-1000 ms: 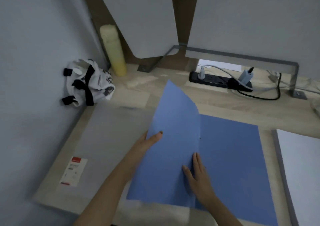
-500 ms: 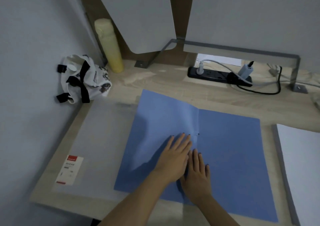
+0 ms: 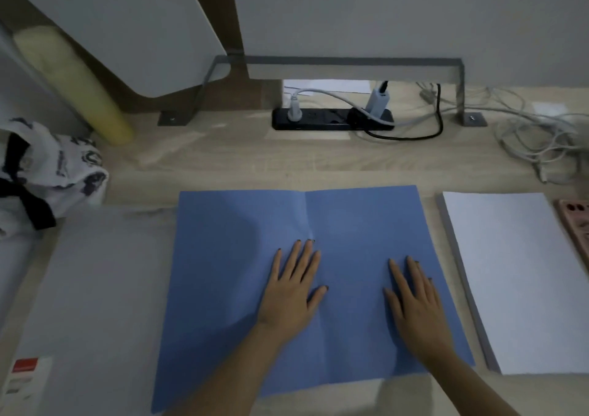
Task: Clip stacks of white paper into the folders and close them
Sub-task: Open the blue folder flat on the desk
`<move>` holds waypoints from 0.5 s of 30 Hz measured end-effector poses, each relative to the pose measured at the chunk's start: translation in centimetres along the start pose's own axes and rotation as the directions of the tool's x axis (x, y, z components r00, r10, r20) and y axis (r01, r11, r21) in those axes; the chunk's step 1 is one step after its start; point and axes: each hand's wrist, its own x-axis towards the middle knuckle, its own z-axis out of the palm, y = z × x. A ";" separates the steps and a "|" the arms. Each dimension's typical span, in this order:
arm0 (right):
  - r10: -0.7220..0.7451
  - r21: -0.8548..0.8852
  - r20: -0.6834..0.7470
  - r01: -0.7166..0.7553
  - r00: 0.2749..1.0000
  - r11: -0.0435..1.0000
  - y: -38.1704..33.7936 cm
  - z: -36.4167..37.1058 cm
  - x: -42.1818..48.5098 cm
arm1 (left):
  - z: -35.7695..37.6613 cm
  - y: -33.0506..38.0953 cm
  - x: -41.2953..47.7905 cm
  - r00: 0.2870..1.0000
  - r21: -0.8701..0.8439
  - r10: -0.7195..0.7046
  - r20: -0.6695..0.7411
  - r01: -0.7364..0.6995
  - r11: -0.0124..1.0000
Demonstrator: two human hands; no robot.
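Note:
A blue paper folder point(image 3: 223, 272) lies spread open and flat on the wooden desk point(image 3: 223, 154), its centre crease running front to back. My left hand point(image 3: 293, 291) lies flat with straight fingers just left of the crease. My right hand point(image 3: 414, 297) presses flat on the folder's right half. A thick stack of white paper point(image 3: 516, 275) sits to the right of the folder, apart from it. Neither hand holds anything.
A clear plastic pack with a red label point(image 3: 92, 304) lies left of the folder. A patterned cloth bag point(image 3: 47, 173) and a yellow roll point(image 3: 76, 81) stand at the far left. A black power strip point(image 3: 331, 119) with cables is at the back; a pink item point(image 3: 577, 221) sits at the right edge.
The folder's left cover has been laid down flat. My right hand slid from the crease onto the right half, and the view swung to the right.

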 end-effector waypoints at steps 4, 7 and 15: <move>0.032 0.024 -0.062 -0.031 0.998 0.999 0.9 0.5 -0.4 | 0.4 0.9 0.5 1.000 -0.030 0.019 -0.010 -0.019 0.999; 0.051 0.000 -0.123 -0.051 0.991 0.999 0.9 0.9 -0.7 | 0.8 1.0 0.7 0.999 -0.033 0.034 -0.025 -0.035 0.999; 0.057 -0.021 -0.161 -0.061 0.985 0.998 0.7 1.1 -0.8 | 0.9 1.0 0.9 0.999 0.007 0.040 -0.037 -0.040 0.999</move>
